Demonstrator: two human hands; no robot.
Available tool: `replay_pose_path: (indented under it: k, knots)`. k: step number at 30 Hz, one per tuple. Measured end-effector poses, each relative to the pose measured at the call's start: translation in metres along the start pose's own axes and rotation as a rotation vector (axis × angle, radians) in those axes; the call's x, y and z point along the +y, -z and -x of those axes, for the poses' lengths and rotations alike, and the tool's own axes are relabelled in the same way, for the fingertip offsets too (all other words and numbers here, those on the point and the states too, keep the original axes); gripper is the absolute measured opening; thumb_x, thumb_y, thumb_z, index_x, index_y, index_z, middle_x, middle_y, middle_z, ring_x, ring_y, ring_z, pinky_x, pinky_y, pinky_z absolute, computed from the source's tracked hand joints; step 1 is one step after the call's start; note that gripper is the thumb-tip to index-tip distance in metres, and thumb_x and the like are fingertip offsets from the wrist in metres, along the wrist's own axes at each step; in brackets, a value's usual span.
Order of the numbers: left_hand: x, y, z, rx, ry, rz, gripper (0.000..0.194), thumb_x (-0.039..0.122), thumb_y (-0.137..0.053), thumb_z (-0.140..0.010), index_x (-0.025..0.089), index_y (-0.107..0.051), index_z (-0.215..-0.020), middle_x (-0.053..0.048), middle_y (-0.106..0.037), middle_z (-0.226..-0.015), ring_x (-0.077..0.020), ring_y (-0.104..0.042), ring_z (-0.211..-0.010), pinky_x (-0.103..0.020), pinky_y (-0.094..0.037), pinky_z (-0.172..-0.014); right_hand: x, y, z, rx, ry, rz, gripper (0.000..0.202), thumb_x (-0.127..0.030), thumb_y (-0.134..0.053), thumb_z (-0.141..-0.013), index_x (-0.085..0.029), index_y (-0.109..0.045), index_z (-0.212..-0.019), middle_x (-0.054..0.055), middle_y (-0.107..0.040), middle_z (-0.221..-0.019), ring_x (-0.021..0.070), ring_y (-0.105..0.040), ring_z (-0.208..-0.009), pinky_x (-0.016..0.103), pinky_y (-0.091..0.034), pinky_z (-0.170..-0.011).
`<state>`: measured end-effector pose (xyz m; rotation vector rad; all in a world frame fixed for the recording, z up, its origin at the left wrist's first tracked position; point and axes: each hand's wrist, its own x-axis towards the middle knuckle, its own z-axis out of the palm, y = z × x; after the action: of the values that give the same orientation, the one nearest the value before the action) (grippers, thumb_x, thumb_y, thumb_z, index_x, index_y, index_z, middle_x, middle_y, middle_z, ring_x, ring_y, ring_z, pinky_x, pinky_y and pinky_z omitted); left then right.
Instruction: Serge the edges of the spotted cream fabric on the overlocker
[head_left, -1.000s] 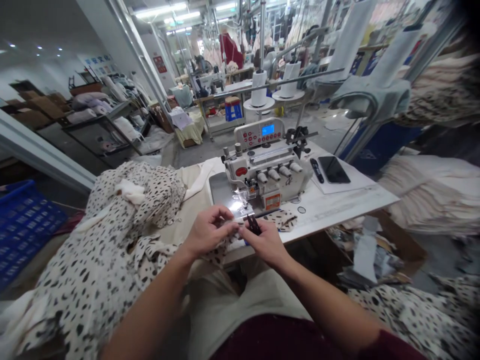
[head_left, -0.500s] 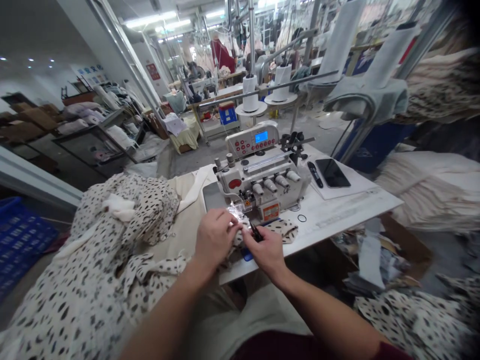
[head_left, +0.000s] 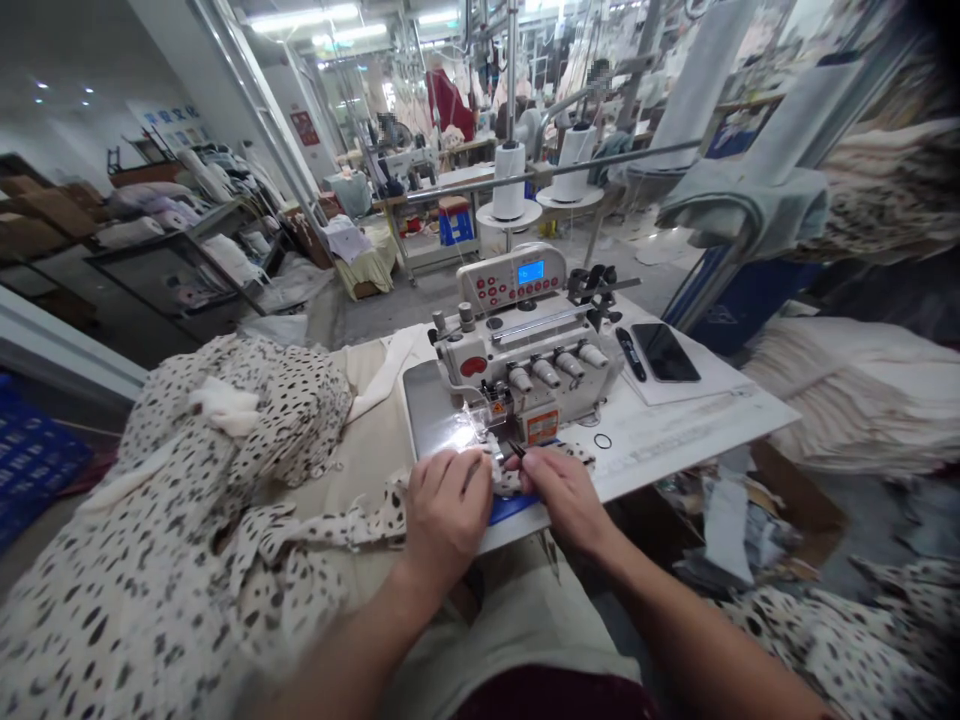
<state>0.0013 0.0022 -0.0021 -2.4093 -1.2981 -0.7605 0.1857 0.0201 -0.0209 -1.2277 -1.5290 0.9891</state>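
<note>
A white overlock sewing machine (head_left: pixel 517 350) stands on the table with its display lit and a bright lamp at its needle area. In front of the metal plate, my left hand (head_left: pixel 450 505) is closed, fingers curled over a strip of cream fabric with black spots (head_left: pixel 367 528). Close to its right, my right hand (head_left: pixel 566 490) pinches a small dark pointed tool (head_left: pixel 517 450), perhaps thread snips or tweezers, its tip near the fabric below the presser foot. Fingers cover most of the tool and part of the fabric.
Spotted fabric (head_left: pixel 150 540) is heaped at the left. A phone (head_left: pixel 664 352) and a black marker (head_left: pixel 631 354) lie right of the machine, near a dark ring (head_left: pixel 602 441). Thread cones (head_left: pixel 509 180) stand behind. Folded fabric (head_left: pixel 862 390) is stacked at the right.
My left hand has come down and nearer, now flatter over the fabric. My right hand has shifted right and slightly up with the dark tool, which shows less now. The view has tilted slightly.
</note>
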Motion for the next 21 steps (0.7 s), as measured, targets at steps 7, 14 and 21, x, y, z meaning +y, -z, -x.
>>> replay_pose_path:
  k: [7, 14, 21]
  knots:
    - [0.006, -0.002, 0.003, 0.069, 0.092, 0.040, 0.022, 0.017, -0.060, -0.091, 0.025, -0.071, -0.108, -0.008, -0.072, -0.113, -0.0245, -0.061, -0.105, -0.045, -0.035, -0.092, -0.043, 0.022, -0.018, -0.114, 0.197, 0.863, 0.044, -0.035, -0.039, -0.100, -0.019, -0.068, -0.072, 0.009, -0.072, -0.074, 0.0191, -0.064, -0.069, 0.028, -0.035, -0.062]
    - [0.005, -0.002, 0.001, 0.072, 0.107, 0.061, 0.017, 0.019, -0.061, -0.092, 0.026, -0.072, -0.102, -0.006, -0.073, -0.109, -0.0231, -0.061, -0.103, -0.045, -0.032, -0.091, -0.054, 0.012, -0.016, -0.095, 0.313, 1.098, 0.039, -0.033, -0.046, -0.097, -0.018, -0.069, -0.069, 0.010, -0.071, -0.069, 0.0199, -0.063, -0.060, 0.031, -0.026, -0.054]
    - [0.005, 0.000, 0.001, 0.064, 0.080, 0.031, 0.015, 0.019, -0.060, -0.092, 0.025, -0.071, -0.100, -0.006, -0.073, -0.111, -0.0241, -0.060, -0.103, -0.046, -0.031, -0.089, -0.054, 0.010, -0.016, -0.090, 0.300, 1.104, 0.036, -0.032, -0.049, -0.095, -0.017, -0.070, -0.069, 0.012, -0.072, -0.069, 0.0208, -0.064, -0.059, 0.030, -0.028, -0.054]
